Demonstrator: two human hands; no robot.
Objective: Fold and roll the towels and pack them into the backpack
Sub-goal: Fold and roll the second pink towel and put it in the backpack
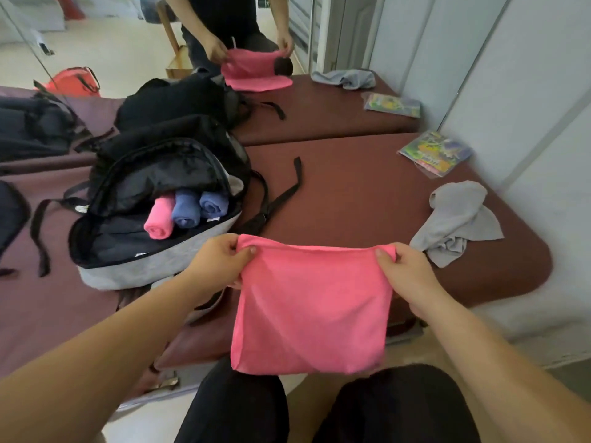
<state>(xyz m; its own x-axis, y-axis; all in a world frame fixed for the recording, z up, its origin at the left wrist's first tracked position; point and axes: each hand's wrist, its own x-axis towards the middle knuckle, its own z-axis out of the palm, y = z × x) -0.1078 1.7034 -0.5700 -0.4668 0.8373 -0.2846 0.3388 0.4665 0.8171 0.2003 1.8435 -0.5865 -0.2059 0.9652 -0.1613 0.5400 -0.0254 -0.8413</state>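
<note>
I hold a pink towel (311,310) up in front of me, folded over and hanging down past the table's front edge. My left hand (220,259) pinches its top left corner and my right hand (404,273) pinches its top right corner. To the left, a black and grey backpack (153,260) lies open on the maroon table (367,193). Inside it sit a rolled pink towel (158,219) and two rolled blue towels (200,207), side by side. A crumpled grey towel (454,222) lies on the table to the right.
A colourful plastic packet (435,153) lies at the table's far right. A mirror along the back reflects the table, the backpack and me. A white wall panel runs along the right side. Backpack straps (287,190) trail across the table's middle.
</note>
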